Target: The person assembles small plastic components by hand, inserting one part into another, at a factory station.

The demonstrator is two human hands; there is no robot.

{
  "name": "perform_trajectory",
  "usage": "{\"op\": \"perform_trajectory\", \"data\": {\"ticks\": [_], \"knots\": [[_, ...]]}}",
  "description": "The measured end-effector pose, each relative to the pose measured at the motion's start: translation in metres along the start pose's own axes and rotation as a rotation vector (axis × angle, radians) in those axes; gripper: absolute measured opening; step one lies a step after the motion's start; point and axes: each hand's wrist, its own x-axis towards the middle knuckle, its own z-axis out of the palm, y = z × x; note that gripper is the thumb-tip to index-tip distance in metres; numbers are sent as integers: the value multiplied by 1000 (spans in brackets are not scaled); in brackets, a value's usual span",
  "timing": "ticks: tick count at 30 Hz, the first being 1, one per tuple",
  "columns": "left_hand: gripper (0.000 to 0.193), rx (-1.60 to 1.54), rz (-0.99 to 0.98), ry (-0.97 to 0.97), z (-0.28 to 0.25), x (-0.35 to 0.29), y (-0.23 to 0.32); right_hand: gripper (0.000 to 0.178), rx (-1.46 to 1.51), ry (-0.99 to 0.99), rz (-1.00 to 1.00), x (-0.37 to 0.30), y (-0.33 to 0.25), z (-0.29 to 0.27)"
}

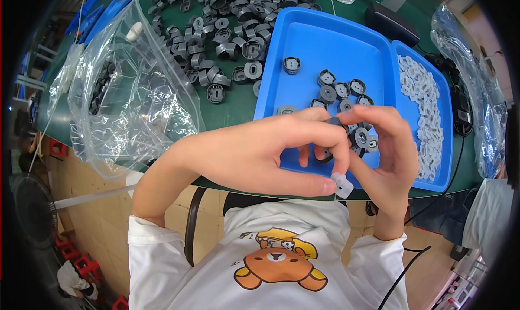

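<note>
Between the thumb and forefinger of my left hand (254, 153) a small white plastic piece (342, 186) is pinched, above the near edge of a blue tray (325, 25). My right hand (392, 153) is curled close beside it, its forefinger tip against a dark grey round plastic housing (337, 121). My left fingers partly hide that housing and the right thumb's tip. Under and behind both hands, several similar grey housings (342, 90) lie in the tray, some with pale inserts.
Many grey housings (216, 44) are heaped on the green table (225, 112). A smaller blue tray (447, 120) at the right holds many white pieces (425, 115). Clear plastic bags (146, 109) lie left, with another bag (471, 88) at the far right. A black device base (391, 24) stands behind the trays.
</note>
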Motion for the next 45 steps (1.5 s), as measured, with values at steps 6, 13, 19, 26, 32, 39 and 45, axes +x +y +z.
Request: {"op": "perform_trajectory", "data": {"ticks": [6,13,19,26,32,39,45], "knots": [[12,-107,31,82,-6,-1,-1,48,-200,103,-49,1,-3,0],[10,-282,-115,279,-10,0,-2,44,-239,89,-52,0,6,-3],[7,-217,-102,291,-7,3,-6,49,74,57,79,-5,6,-2],[8,-290,-140,308,-5,4,-9,45,463,33,426,1,-9,1],[11,-321,-236,481,-9,5,-3,33,120,-3,413,-3,3,-3],[13,-342,-218,588,-12,6,-8,32,-417,-292,239,1,-15,9],[12,-343,-187,577,-13,5,-8,29,-584,-326,46,-5,-5,18]]}}
